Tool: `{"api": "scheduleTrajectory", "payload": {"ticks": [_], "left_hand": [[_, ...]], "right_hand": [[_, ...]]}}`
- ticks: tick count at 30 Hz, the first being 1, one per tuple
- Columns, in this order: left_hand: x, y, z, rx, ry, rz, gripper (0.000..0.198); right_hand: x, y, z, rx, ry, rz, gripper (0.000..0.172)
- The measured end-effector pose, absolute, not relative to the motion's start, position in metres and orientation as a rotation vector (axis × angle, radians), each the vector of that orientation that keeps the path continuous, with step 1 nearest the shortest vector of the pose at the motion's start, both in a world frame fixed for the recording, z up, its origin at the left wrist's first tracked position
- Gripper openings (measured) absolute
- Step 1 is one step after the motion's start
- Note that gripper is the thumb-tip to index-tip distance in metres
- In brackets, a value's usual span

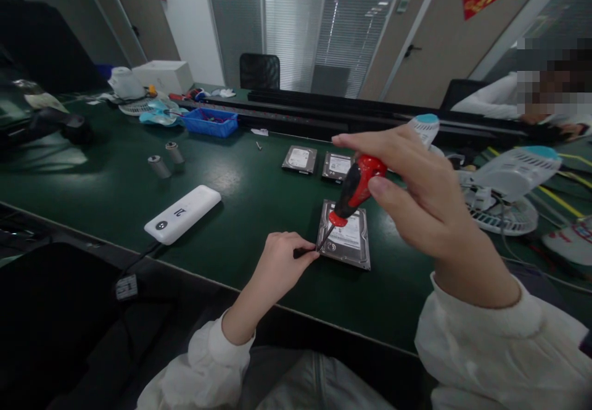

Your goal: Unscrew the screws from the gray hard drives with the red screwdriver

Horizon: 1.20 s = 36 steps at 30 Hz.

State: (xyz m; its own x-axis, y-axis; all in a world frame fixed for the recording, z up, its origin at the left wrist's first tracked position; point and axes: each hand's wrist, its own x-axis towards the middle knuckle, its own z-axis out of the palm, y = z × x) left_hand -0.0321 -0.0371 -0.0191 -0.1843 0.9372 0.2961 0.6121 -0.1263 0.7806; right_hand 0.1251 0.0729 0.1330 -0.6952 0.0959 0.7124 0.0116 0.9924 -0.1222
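Observation:
A hard drive [356,251] lies label up on the green table in front of me. My right hand [416,188] holds a screwdriver [354,188] with a red and black handle, thumb against its side and index finger stretched past it. The shaft slants down to the drive's near left corner. Beside that corner, my left hand [283,261] is closed in a pinch on a small dark thing [303,252], mostly hidden by the fingers. Its fingertips are right by the screwdriver's tip; whether they touch it I cannot tell.
Two more hard drives [300,159] lie farther back. A white power bank [184,214] with a cable and two metal cylinders [160,166] are at left. Behind them stands a blue basket [210,123]. White fans [513,176] and cables crowd the right, near another person [494,98].

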Motion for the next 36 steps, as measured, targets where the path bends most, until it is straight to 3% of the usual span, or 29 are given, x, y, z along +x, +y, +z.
{"api": "scheduleTrajectory", "payload": {"ticks": [2, 8, 15, 21, 26, 33, 36], "left_hand": [[-0.0321, -0.0372, -0.0191, 1.730, 1.782, 1.230, 0.007], [-0.0318, -0.0376, -0.0198, 1.750, 1.802, 1.203, 0.006], [-0.0323, -0.0373, -0.0203, 1.747, 1.813, 1.196, 0.006], [-0.0320, -0.0372, -0.0206, 1.735, 1.801, 1.202, 0.008], [-0.0321, -0.0363, -0.0218, 1.731, 1.801, 1.213, 0.006], [-0.0328, -0.0364, -0.0217, 1.729, 1.811, 1.196, 0.008], [-0.0325, -0.0366, -0.0219, 1.725, 1.814, 1.193, 0.007]], "right_hand": [[0.1246, 0.0730, 0.1325, -0.085, -2.319, 0.175, 0.044], [0.1210, 0.0778, 0.1286, -0.170, -2.331, 0.040, 0.030], [0.1252, 0.0783, 0.1277, -0.178, -2.362, 0.247, 0.051], [0.1247, 0.0771, 0.1297, -0.262, -2.406, 0.061, 0.029], [0.1263, 0.0751, 0.1312, -0.172, -2.407, 0.254, 0.037], [0.1255, 0.0760, 0.1321, -0.239, -2.421, 0.158, 0.033], [0.1270, 0.0747, 0.1317, -0.201, -2.441, 0.274, 0.042]]}}
